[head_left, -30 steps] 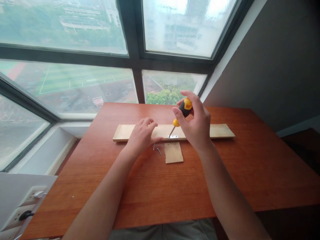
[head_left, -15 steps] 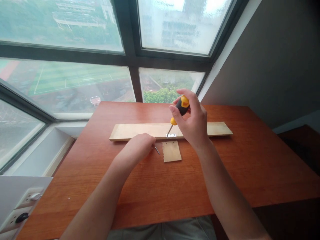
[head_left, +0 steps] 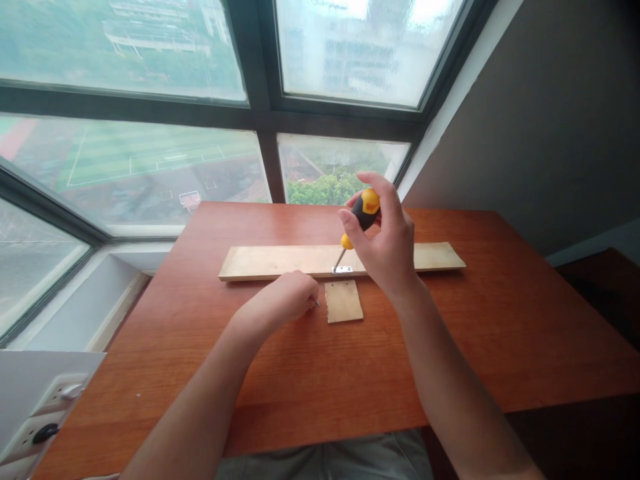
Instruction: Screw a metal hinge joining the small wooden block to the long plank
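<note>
My right hand [head_left: 386, 245] grips a screwdriver [head_left: 359, 221] with a black and yellow handle, its tip down on a small metal hinge [head_left: 343, 270] at the near edge of a long pale wooden board [head_left: 280, 260]. A small square piece of wood [head_left: 343, 301] lies just in front of the hinge. My left hand [head_left: 284, 300] rests on the table to the left of the small piece, fingers curled over a screw [head_left: 317, 304] whose tip shows at the fingertips.
The reddish wooden table [head_left: 500, 320] stands against a large window [head_left: 150, 133]. A grey wall [head_left: 560, 107] runs along the right. A white power strip [head_left: 40, 417] with a black plug sits at the lower left, below the table edge.
My left hand left the long board, came down toward me to the loose screws and closed its fingers over them. The right hand and screwdriver stayed at the hinge.
</note>
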Motion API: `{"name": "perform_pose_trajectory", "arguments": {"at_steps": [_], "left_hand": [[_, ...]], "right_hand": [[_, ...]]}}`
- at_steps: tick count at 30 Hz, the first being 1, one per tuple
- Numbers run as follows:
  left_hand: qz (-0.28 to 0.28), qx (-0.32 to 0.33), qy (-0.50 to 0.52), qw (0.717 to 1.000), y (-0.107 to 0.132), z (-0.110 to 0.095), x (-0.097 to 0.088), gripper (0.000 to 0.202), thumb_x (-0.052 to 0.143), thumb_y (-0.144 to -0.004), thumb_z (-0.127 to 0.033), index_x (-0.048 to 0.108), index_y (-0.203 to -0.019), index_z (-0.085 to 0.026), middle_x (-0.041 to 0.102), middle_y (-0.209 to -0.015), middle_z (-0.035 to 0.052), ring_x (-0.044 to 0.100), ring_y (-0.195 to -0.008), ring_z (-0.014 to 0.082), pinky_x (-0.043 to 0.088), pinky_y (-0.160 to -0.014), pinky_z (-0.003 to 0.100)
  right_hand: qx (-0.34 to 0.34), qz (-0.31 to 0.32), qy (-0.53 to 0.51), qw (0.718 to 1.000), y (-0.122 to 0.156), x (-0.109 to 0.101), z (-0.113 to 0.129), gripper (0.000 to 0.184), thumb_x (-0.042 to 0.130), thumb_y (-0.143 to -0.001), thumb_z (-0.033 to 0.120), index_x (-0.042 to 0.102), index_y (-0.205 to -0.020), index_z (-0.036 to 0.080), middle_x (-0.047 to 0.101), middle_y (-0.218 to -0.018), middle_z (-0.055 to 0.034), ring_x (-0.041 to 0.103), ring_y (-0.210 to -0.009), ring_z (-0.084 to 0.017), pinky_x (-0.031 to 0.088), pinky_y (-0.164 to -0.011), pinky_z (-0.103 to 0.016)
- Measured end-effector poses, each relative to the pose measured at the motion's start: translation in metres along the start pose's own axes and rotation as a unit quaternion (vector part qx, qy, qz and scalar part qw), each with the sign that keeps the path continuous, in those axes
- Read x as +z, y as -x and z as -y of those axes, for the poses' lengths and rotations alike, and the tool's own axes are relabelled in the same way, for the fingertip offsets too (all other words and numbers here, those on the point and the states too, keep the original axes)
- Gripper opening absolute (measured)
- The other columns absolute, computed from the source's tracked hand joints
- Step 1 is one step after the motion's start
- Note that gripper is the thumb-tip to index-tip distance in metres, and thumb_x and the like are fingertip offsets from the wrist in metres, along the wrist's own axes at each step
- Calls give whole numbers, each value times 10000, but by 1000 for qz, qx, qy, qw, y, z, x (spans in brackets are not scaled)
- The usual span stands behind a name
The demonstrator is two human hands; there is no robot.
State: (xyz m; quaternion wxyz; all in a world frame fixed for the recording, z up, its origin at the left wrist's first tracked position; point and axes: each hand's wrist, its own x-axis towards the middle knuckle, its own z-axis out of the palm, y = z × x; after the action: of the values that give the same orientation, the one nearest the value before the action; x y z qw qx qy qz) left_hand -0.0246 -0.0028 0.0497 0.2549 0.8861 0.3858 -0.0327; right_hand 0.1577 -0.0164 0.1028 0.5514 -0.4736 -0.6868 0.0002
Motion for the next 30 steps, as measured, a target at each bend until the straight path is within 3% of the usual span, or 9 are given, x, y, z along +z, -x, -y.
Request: {"name": "perform_pose_trajectory", "arguments": {"at_steps": [5,10,14,17,20,24,28,30], "left_hand": [[-5,77,94,993,-2,8,-3,182,543,-773,-133,705,-726,-201,709,-733,-6,597,-635,130,397,-600,228],[-178,19,78,981,-12,22,-5,186,550,-882,-320,672,-819,-195,682,-748,6,588,-653,143,395,-599,247],[-271,-1,-6,963,-21,35,2,226,593,-877,-399,663,-961,-202,676,-995,62,624,-837,201,456,-744,309],[-271,24,-67,960,-25,44,10,423,624,-840,-517,625,-1118,-199,610,-1221,117,587,-1062,277,437,-921,397],[-265,15,-102,959,-25,49,15,588,616,-805,-614,572,-1219,-198,558,-1317,141,518,-1190,323,382,-1005,447],[-261,-1,-123,958,-25,48,17,608,569,-828,-636,537,-1256,-206,576,-1304,122,521,-1181,314,363,-1018,436],[-251,-12,-147,957,-25,45,16,593,540,-840,-644,537,-1240,-207,580,-1291,120,526,-1156,316,373,-995,430],[-248,-14,-155,956,-25,44,15,584,525,-850,-643,538,-1234,-203,579,-1287,121,527,-1148,316,375,-990,427]], "right_hand": [[19,-10,-27,999,2,3,0,353,543,-917,257,393,-1237,272,634,-973,-5,632,-825,-154,564,-769,-354],[18,15,-62,998,0,2,1,287,469,-922,192,398,-1191,264,609,-1019,-19,620,-848,-152,553,-777,-370],[-2,8,-6,1000,-1,-2,4,239,515,-908,223,491,-1144,248,589,-1080,-48,592,-945,-170,540,-830,-376],[-15,-24,43,999,-1,-3,3,302,618,-878,311,546,-1168,269,604,-1075,-42,589,-910,-174,545,-799,-359],[-4,-32,14,999,1,-2,0,421,597,-898,301,473,-1300,302,626,-1132,-34,618,-937,-176,557,-841,-369],[-2,-4,-22,1000,1,-3,-1,340,466,-947,227,475,-1286,251,621,-1183,-57,614,-1053,-192,553,-903,-397],[-21,-28,18,999,-1,-5,1,288,589,-901,279,591,-1184,228,602,-1085,-60,604,-991,-182,571,-828,-344],[-25,-34,23,999,-2,-6,1,329,604,-893,272,591,-1220,234,604,-1080,-59,603,-987,-180,567,-849,-348]]}}
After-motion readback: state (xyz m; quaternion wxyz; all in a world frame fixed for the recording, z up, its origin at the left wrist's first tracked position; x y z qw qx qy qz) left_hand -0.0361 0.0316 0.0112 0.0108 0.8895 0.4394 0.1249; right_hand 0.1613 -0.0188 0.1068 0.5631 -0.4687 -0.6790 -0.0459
